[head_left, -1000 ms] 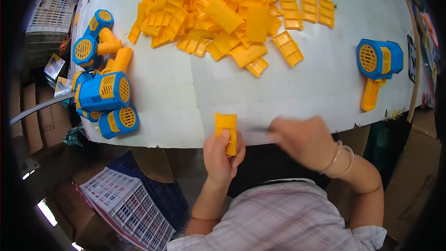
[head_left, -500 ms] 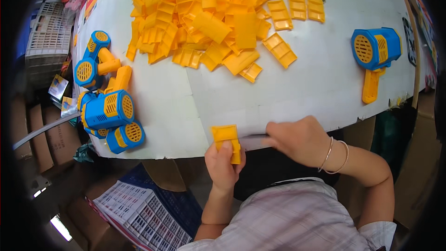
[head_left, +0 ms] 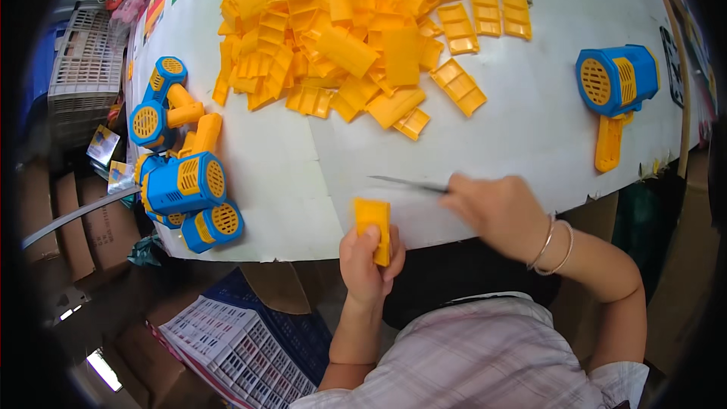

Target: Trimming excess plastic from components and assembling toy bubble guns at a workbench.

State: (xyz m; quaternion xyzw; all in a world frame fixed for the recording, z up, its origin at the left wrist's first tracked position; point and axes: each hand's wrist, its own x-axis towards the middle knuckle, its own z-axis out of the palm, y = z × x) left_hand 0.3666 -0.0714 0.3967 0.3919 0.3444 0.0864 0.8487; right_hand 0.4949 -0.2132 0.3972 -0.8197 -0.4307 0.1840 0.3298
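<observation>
My left hand [head_left: 363,266] is closed around a yellow plastic cover [head_left: 372,220], held up at the table's near edge with the thumb pressed on its face. To its right, my right hand [head_left: 501,216] is wrapped around the handle end of a knife [head_left: 409,182]. The thin dark blade points left, above and apart from the cover's upper end. Its handle is hidden in my fingers. Beyond both hands lies a heap of yellow plastic covers [head_left: 344,49], ribbed on the inside, with several loose ones [head_left: 458,87] along its right side.
Several blue-and-yellow toy blowers [head_left: 180,184] are bunched at the table's left edge. Another toy blower [head_left: 617,79] lies at the right, near a dark phone-like object [head_left: 670,67]. White crates [head_left: 87,60] stand off to the left. A printed box [head_left: 235,341] sits below the table edge.
The knife blade has come away from the cover, lifting up and right with my right hand. The cover has turned in my left hand and now shows a narrower outline.
</observation>
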